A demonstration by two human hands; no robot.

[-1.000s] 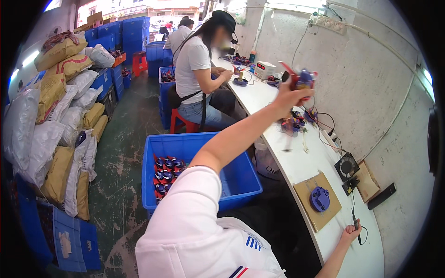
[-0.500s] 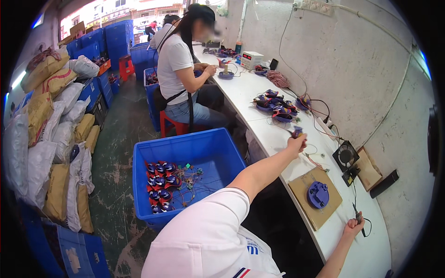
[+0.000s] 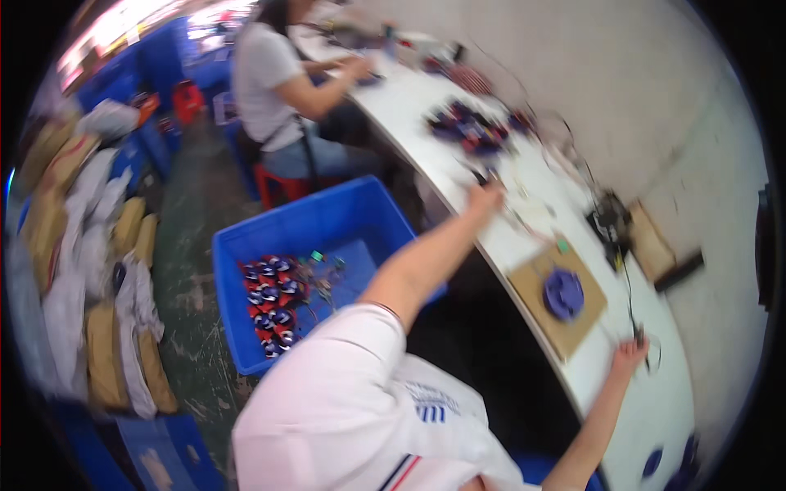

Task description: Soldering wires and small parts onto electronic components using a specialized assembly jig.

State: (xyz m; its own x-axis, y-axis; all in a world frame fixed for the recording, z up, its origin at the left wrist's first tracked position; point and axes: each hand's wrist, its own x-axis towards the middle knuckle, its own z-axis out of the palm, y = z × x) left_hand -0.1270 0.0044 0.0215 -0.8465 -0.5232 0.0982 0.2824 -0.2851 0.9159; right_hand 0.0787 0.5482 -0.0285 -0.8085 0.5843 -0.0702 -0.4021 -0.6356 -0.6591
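Observation:
My left hand reaches far along the white workbench, its fingers closed on a small dark plastic part that is blurred by motion. Just beyond it lies a pile of dark purple and red plastic parts with wires. My right hand, nearer me on the bench, is closed around a slim dark tool with a thin black cord. Between the hands, a round purple plastic piece rests on a brown cardboard sheet.
A blue bin left of the bench holds rows of red and purple parts with wires. Further along, a person in white sits working at the bench. A black fan stands by the wall. Sacks are stacked at left.
My view has swung, so the bench and bin sit higher and further left. My left hand, still closed on the part, has drawn toward the bench's near edge. The right hand keeps its tool.

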